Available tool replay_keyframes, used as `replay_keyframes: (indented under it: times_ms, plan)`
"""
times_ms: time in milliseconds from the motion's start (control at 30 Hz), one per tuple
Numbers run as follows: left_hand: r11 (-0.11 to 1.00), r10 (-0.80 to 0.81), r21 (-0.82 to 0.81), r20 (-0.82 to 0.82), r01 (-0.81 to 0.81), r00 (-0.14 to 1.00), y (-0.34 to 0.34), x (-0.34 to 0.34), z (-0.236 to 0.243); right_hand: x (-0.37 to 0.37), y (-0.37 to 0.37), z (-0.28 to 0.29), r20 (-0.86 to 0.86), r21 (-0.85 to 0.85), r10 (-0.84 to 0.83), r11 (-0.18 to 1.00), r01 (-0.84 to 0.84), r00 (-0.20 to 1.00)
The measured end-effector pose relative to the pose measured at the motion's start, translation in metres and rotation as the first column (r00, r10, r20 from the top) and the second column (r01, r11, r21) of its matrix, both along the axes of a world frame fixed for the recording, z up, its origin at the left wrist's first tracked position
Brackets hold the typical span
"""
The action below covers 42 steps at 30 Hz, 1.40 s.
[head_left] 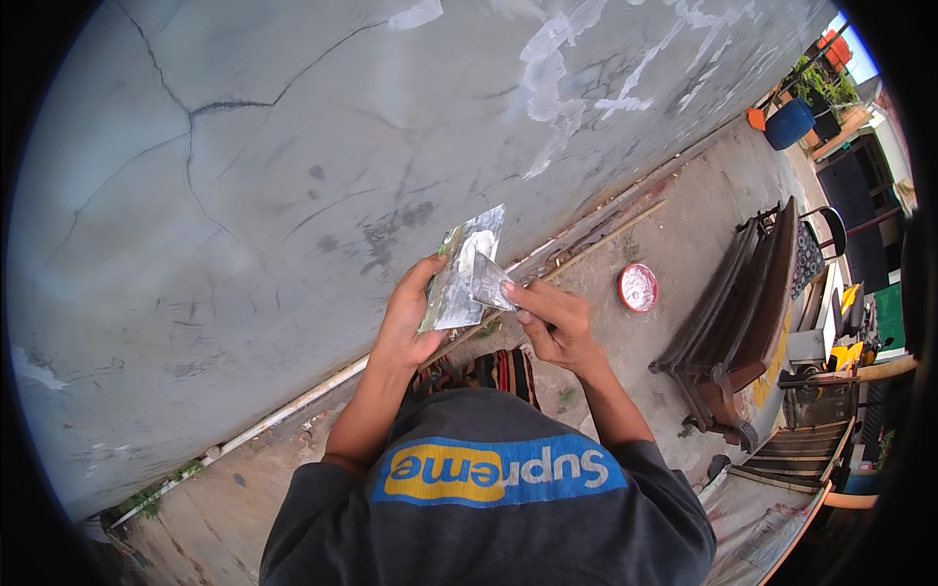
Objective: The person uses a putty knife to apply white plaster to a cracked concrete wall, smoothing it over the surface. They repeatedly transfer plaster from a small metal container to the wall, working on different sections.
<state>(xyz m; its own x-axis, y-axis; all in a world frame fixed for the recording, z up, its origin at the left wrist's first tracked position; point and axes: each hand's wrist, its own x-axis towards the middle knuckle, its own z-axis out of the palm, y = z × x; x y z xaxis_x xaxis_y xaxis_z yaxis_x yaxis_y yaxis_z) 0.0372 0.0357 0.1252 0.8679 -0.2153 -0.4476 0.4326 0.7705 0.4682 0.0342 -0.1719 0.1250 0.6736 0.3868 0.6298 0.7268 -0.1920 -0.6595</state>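
My left hand (403,311) grips a flat rectangular board (453,290) smeared with white and grey, with the fingers along its left side. A lump of white paste (478,241) sits on the board's upper part. Pinched in my right hand (559,324) is a flat metal scraper (490,284), its blade lying over the board's right side just below the paste. Both hands are in front of my chest, close to a grey wall (283,186). Branching dark cracks (230,104) run across this wall, and white patches (552,73) cover parts of it.
On the ground to the right stands a red-rimmed bowl (638,287) with white residue inside. Beyond it is a dark wooden bench (740,317). A thin pole (611,232) lies along the wall's foot. Farther off is a blue barrel (789,124).
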Motion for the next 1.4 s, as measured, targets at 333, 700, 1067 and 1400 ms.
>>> replay_keyframes:
  times_ms: [333, 700, 1067, 1400]
  plan:
    - [0.982, 0.162, 0.089, 0.027, -0.164, 0.986, -0.037, -0.001, 0.014, -0.002, -0.086, 0.003, -0.598, 0.399, 0.383, 0.904, -0.154, 0.704]
    - [0.987, 0.157, -0.003, -0.069, -0.158, 0.985, -0.148, -0.02, 0.027, 0.031, -0.151, -0.013, -0.697, 0.571, 0.651, 0.757, -0.317, 0.301]
    - [0.948, 0.29, -0.115, -0.079, -0.298, 0.954, -0.198, -0.033, 0.007, 0.034, -0.203, 0.005, -0.26, 0.153, 0.125, 0.984, -0.087, 0.958]
    - [0.933, 0.351, -0.059, -0.059, -0.354, 0.934, -0.188, -0.048, 0.007, 0.025, -0.21, -0.016, -0.114, -0.014, 0.063, 0.998, -0.065, 0.992]
